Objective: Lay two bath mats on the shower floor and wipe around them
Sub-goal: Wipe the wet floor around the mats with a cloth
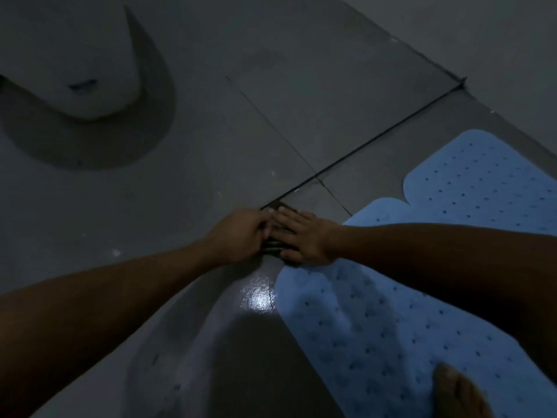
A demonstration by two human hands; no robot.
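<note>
Grey floor tiles lay dim where I watched both hands meet on a dark cloth: left hand seemingly curled onto its edge, right hand flat atop, beside two touching blue mats.

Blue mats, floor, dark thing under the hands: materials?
Blue mats: look like soft matte rubber or vinyl, with rows of small holes. Floor: grey tile with dark grout lines, glossy glare. Dark cloth: probably fabric; too dim to confirm.
</note>
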